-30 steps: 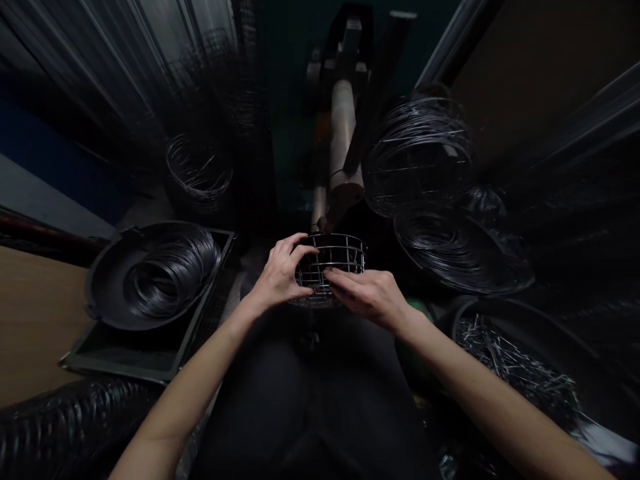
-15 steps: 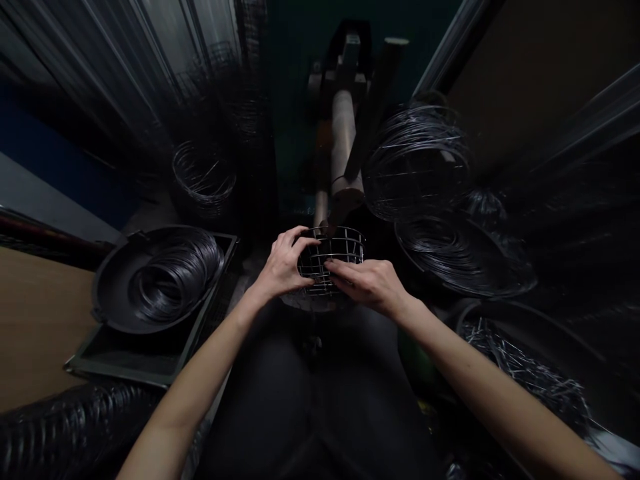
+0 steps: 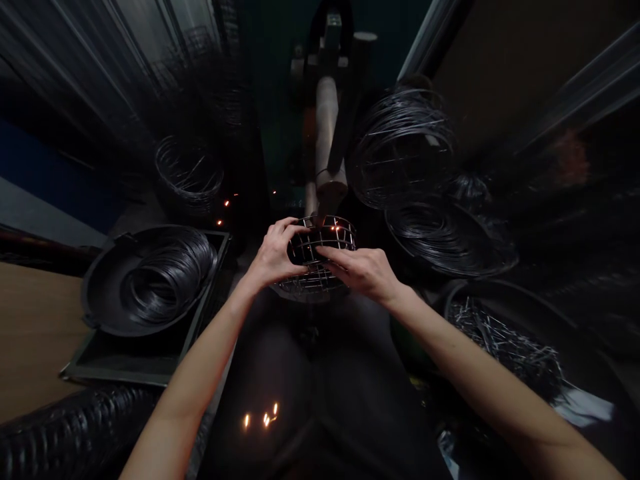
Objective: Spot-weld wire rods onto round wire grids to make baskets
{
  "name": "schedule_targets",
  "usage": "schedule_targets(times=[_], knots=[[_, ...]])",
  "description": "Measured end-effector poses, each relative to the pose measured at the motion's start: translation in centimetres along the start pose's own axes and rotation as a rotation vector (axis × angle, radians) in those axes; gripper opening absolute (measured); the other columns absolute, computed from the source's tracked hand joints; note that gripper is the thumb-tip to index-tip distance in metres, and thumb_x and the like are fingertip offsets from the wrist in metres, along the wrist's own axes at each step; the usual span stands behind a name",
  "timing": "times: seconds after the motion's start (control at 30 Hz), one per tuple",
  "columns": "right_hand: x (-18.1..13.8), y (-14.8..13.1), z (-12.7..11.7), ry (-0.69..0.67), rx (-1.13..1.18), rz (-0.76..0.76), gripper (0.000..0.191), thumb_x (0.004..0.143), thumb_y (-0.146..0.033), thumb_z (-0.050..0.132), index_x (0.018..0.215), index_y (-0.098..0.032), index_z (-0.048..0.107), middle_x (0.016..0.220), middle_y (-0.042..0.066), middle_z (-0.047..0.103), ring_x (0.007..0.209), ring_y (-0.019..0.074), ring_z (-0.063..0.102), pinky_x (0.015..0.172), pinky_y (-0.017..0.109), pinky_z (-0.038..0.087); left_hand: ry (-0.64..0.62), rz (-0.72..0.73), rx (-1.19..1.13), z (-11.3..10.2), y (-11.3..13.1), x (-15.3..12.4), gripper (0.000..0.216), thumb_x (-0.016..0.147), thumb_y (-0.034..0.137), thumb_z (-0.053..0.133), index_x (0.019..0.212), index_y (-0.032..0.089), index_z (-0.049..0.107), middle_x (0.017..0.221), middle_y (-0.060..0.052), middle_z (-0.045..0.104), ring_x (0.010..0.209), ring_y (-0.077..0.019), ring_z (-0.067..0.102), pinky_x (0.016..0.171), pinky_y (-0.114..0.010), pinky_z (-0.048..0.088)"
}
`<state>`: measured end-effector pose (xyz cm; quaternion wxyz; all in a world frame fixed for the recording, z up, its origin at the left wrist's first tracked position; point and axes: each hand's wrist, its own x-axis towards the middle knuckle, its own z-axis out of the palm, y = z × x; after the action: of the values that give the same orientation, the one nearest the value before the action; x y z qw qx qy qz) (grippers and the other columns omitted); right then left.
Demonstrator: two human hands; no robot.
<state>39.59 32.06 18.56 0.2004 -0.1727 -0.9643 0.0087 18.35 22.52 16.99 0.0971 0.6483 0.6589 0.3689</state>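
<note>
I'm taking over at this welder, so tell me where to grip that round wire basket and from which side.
Probably grip the wire basket by its near side wall, coming from below and both sides as the left hand and right hand do. Its open grid of rings and uprights gives fingers purchase, and sparks glow at the far top rim under the welder arm, so the near side looks safer.

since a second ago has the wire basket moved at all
Cannot tell: the wire basket sits equally close under the machine's rod; both shift together, so the camera moved.
</note>
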Motion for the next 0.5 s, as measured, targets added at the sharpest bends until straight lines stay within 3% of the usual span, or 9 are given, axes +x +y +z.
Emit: schedule_targets(times=[0.1,0.2,0.3,0.5], knots=[[-0.9,0.0,0.1,0.124,0.072,0.149,0.028,0.099,-0.039,0.051,0.109,-0.022,0.071,0.108,0.006,0.073,0.084,0.0149,0.069,0.066,0.023,0.049,0.004,0.008,-0.021,-0.1,-0.1,0.4,0.07,0.057,0.029,0.086,0.12,0.019,0.057,0.134,-0.014,0.053,0.13,-0.0319,0.049,0.111,-0.05,0.041],[-0.7,0.4,0.6,0.175,0.121,0.267,0.028,0.097,-0.04,0.052,0.092,-0.021,0.071,0.095,0.007,0.07,0.081,0.0158,0.065,0.065,0.024,0.048,0.021,-0.005,-0.037,-0.1,-0.5,1.3,0.07,0.056,0.028,0.087,0.119,0.019,0.058,0.134,-0.013,0.053,0.13,-0.0311,0.049,0.11,-0.048,0.042],[0.3,0.8,1.1,0.205,0.155,0.311,0.028,0.096,-0.043,0.052,0.09,-0.021,0.069,0.087,0.006,0.066,0.072,0.0152,0.061,0.063,0.026,0.046,0.051,-0.009,-0.035,-0.1,-1.1,2.3,0.071,0.054,0.029,0.088,0.118,0.02,0.059,0.134,-0.012,0.053,0.131,-0.0313,0.048,0.11,-0.048,0.041],[1.2,0.8,1.2,0.207,0.173,0.392,0.028,0.095,-0.044,0.055,0.086,-0.02,0.068,0.088,0.006,0.063,0.074,0.0158,0.059,0.064,0.026,0.043,0.04,0.039,-0.04,0.0,-2.4,3.3,0.074,0.051,0.035,0.091,0.116,0.018,0.059,0.127,-0.012,0.056,0.127,-0.0313,0.05,0.109,-0.046,0.042]])
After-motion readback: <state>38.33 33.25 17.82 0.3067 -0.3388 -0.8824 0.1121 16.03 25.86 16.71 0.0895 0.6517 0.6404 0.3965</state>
